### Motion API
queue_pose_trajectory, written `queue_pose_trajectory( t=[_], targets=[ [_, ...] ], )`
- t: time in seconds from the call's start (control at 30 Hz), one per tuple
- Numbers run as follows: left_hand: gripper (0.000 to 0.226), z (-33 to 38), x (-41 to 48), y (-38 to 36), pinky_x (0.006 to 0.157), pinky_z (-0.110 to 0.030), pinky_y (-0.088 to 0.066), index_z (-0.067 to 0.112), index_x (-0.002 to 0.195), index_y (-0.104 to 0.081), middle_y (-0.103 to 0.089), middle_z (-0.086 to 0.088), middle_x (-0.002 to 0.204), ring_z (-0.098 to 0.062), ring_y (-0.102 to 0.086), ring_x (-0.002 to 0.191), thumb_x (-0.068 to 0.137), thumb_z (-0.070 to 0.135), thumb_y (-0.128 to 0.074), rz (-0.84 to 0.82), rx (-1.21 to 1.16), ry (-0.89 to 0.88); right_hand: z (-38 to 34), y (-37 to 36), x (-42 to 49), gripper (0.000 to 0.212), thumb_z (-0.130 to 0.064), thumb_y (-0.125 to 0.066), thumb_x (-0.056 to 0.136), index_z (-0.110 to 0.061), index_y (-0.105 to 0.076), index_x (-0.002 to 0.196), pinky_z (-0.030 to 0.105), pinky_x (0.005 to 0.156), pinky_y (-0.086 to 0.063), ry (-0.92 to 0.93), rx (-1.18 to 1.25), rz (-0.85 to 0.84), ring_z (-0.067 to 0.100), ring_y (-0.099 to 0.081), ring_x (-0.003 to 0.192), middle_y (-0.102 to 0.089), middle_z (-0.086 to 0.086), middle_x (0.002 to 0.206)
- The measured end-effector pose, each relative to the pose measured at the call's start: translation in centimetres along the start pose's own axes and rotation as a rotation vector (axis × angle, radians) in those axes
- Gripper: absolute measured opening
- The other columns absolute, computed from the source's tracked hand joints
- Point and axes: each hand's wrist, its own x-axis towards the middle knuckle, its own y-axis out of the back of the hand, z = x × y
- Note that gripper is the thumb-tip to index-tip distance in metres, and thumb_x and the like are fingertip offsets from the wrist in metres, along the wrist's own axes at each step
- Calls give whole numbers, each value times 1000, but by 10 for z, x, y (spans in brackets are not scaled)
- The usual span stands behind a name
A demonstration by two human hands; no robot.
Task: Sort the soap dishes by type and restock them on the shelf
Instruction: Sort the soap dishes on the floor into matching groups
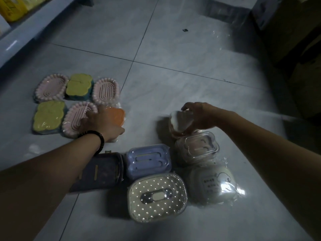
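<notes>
Orange dish (116, 115) lying under the left hand (102, 123), fingers spread flat and pressing down on it, not curled round anything; a dark bead bracelet (97, 138) circling that wrist. Right hand (199, 117) hanging above the floor, fingers closed from above on a white wrapped dish (180, 123), blurred, tilted, just over the clear-lidded dish (198, 147).

Lying beside the left hand, touching one another in two rows: three pink beaded dishes (106, 91) and two yellow dishes (79, 86), the nearest pink one partly under the fingers.

Resting nearer the body, between the forearms: a dark purple box (104, 171), a pale blue dish (149, 160), a cream dotted dish (157, 197), and a white printed pack (213, 185), all in clear wrap, packed close together.

Spreading beneath everything, grey tile floor (173, 49); running along the far left, a shelf edge (26, 32) carrying yellow packs (12, 9).
</notes>
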Motion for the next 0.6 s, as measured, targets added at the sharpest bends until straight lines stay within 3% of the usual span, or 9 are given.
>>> queue_pose_trajectory(
  t=[0.1, 0.23, 0.3, 0.37, 0.5, 0.6],
  targets=[
    [105, 17, -19, 16, 113, -57, -44, 26, 142, -41, -40, -22, 150, -48, -44, 136, 54, 49, -92, 36, -139, -55, 6, 4, 1, 72, -53, -77, 87, -23, -53, 148, 36, 101, -46, -41, 162, 69, 30, -58, 127, -57, 9, 147],
    [98, 53, -29, 26, 108, -48, -46, 28, 137, -46, -45, -12, 141, -38, -49, 128, 55, 44, -97, 51, -260, -340, 5, 11, -2, 43, -50, -66, 96, -19, -70, 125, 39, 88, -55, -102, 586, 383, 26, -70, 104, -73, 7, 120],
    [97, 77, -39, 26, 102, -39, -41, 27, 138, -48, -48, -9, 139, -34, -50, 126, 56, 40, -98, 52, -295, -518, 0, 16, -8, 38, -48, -67, 96, -17, -72, 117, 45, 81, -59, -102, 862, 376, 29, -73, 98, -75, 9, 112],
    [94, 100, -51, 27, 97, -35, -34, 28, 138, -49, -52, -5, 136, -30, -50, 126, 56, 38, -94, 63, -297, -692, -5, 21, -15, 44, -51, -69, 94, -15, -69, 120, 40, 71, -60, -90, 1030, 295, 31, -74, 95, -72, 13, 115],
    [90, 129, -66, 25, 98, -31, -28, 30, 139, -47, -50, 1, 137, -22, -45, 127, 61, 31, -94, 39, -323, -872, 5, 19, -22, 69, -48, -78, 87, -17, -51, 142, 39, 73, -59, -151, 995, 267, 29, -69, 101, -65, 11, 119],
    [89, 139, -70, 23, 99, -32, -30, 28, 139, -48, -53, 1, 136, -23, -50, 127, 62, 27, -94, 30, -358, -930, 27, 15, -24, 49, -41, -79, 87, -13, -63, 124, 34, 67, -51, -196, 1093, 303, 22, -66, 84, -68, 7, 103]
  ],
)
